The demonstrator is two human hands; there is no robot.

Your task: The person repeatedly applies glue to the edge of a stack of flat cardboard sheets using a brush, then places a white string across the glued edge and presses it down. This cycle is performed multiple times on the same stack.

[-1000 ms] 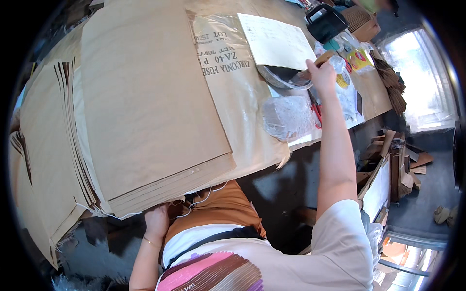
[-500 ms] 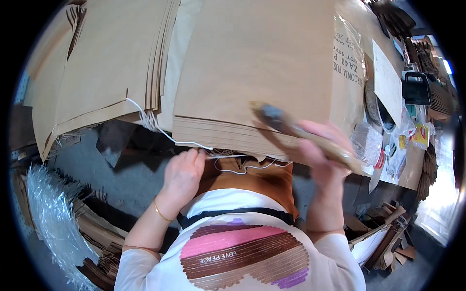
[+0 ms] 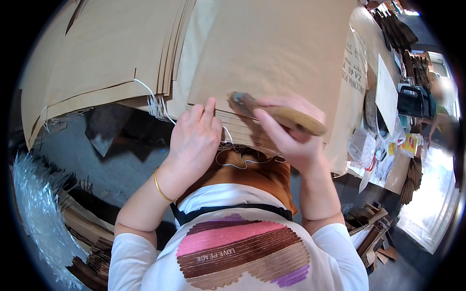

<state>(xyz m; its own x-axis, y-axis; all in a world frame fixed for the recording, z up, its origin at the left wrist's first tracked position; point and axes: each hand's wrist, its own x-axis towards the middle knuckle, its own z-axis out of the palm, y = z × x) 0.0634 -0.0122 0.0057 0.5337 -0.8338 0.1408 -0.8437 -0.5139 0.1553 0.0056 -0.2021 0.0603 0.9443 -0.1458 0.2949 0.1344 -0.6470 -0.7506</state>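
Observation:
My right hand (image 3: 291, 128) is closed round the handle of a wooden brush (image 3: 303, 122). The brush's bristle end meets the top sheet of a stack of brown paper (image 3: 272, 53), close to its stepped near edge. Left of the brush, my left hand (image 3: 196, 131) rests on that edge with fingers stretched out over the paper; its thumb is hidden. A white string (image 3: 228, 135) loops out beside this hand, and a longer piece hangs in front of my waist. Farther left lies another stack of brown paper sheets (image 3: 107, 53), with white strings at its near edge.
At right, clear plastic bags (image 3: 361, 145), a white sheet (image 3: 386, 94) and a dark green container (image 3: 412, 102) crowd the table. Shiny plastic strands (image 3: 39, 208) hang low at left. Cardboard scraps (image 3: 366, 228) lie below right. A blurred person (image 3: 441, 116) stands at far right.
My left hand has risen from the string below the edge onto the paper stack, its fingers now extended. The brush has moved left and down to the sheet's near edge.

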